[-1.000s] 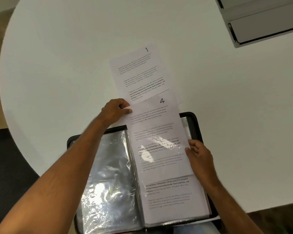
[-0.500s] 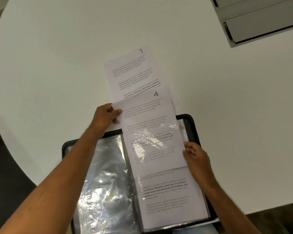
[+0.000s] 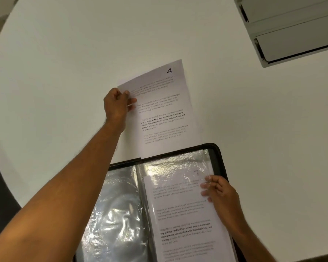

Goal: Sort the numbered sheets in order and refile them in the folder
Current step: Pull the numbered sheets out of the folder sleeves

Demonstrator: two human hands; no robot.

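1. The left hand (image 3: pixel 119 106) reaches out over the round white table (image 3: pixel 64 63) and pinches the left edge of the sheet marked 4 (image 3: pixel 159 110), thumb on top and fingers curled under the paper.
2. That sheet lies out on the table beyond the folder (image 3: pixel 219 159), its numbered corner pointing away from the person; its near end meets the folder's far edge.
3. A thin strip of another white sheet (image 3: pixel 196 129) peeks out along the right side of the sheet marked 4; its number is covered.
4. The black folder lies open at the near edge of the table, its clear plastic sleeves shining with glare.
5. The left sleeve (image 3: pixel 117 214) looks crinkled and reflective; I cannot tell whether any paper sits in it.
6. In the right sleeve sits the sheet marked 7 (image 3: pixel 182 214), its top edge a little below the sleeve's opening.
7. The right hand (image 3: pixel 219 191) rests on the upper right part of that page, fingertips bent and pressing at the plastic by the digit; whether it grips the sleeve or only touches it, I cannot tell.
8. A grey hatch (image 3: pixel 292 29) is set into the table at the far right.
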